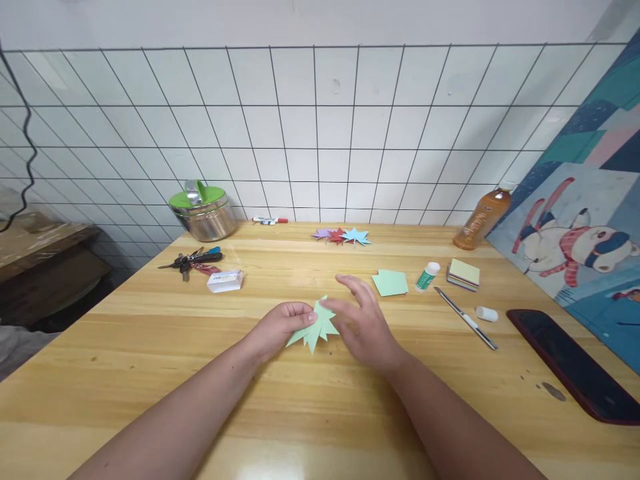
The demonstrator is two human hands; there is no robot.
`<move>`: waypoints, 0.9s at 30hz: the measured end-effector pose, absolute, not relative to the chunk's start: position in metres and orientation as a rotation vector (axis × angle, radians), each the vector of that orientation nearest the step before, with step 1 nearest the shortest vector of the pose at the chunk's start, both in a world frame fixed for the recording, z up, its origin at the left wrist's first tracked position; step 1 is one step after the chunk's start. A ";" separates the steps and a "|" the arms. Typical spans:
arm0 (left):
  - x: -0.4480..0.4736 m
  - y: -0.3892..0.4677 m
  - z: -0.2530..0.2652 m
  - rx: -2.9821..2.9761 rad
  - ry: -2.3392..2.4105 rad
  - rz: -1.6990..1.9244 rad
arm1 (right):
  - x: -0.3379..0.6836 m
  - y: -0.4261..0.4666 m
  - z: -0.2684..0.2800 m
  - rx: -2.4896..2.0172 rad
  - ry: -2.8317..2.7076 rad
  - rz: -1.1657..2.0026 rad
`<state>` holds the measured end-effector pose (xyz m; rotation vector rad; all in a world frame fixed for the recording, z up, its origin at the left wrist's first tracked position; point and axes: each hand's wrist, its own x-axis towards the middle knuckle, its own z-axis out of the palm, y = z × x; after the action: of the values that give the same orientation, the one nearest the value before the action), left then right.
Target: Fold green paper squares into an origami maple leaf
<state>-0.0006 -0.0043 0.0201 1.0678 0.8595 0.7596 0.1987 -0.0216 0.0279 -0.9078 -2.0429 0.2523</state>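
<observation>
Left grip [286, 325] pinches 1 green paper leaf [316, 331], 3 coloured leaves [339, 237] beyond.

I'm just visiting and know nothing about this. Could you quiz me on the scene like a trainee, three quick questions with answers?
1. What colour is the paper leaf in the left grip? A) red B) pale green C) purple
2. True or false: the bottle is left of the pot.
3. Which colours are the leaves lying near the wall?

Key: 1. B. 2. False; the bottle is right of the pot. 3. Purple, red and light blue.
</observation>
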 end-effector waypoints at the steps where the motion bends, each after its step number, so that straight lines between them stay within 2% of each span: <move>1: 0.000 -0.006 0.020 1.044 0.839 0.731 | 0.198 -0.023 0.030 -0.874 -2.085 0.222; 5: 0.000 -0.006 0.020 1.045 0.875 0.730 | 0.194 -0.025 0.031 -0.884 -2.072 0.376; 9: -0.006 0.003 0.022 1.187 1.116 1.035 | 0.199 -0.016 0.023 -1.245 -1.778 0.812; 11: -0.009 0.007 0.023 1.274 1.207 1.105 | 0.203 -0.010 0.017 -1.400 -1.659 0.896; 16: -0.006 0.005 0.019 1.752 1.350 1.039 | 0.213 0.002 0.008 -1.532 -1.580 0.611; 20: 0.000 -0.002 0.019 2.283 1.224 0.871 | 0.221 0.005 0.012 -1.515 -1.390 0.397; 23: 0.002 -0.008 0.022 2.513 1.031 0.682 | 0.230 0.006 0.019 -1.536 -1.292 0.279; 27: 0.005 -0.017 0.023 2.560 0.963 0.316 | 0.243 0.005 0.029 -1.672 -1.592 0.101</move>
<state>0.0046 -0.0167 0.0229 2.5601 0.9635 0.3156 0.2426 0.0052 0.0288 -1.6716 -1.5919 0.1005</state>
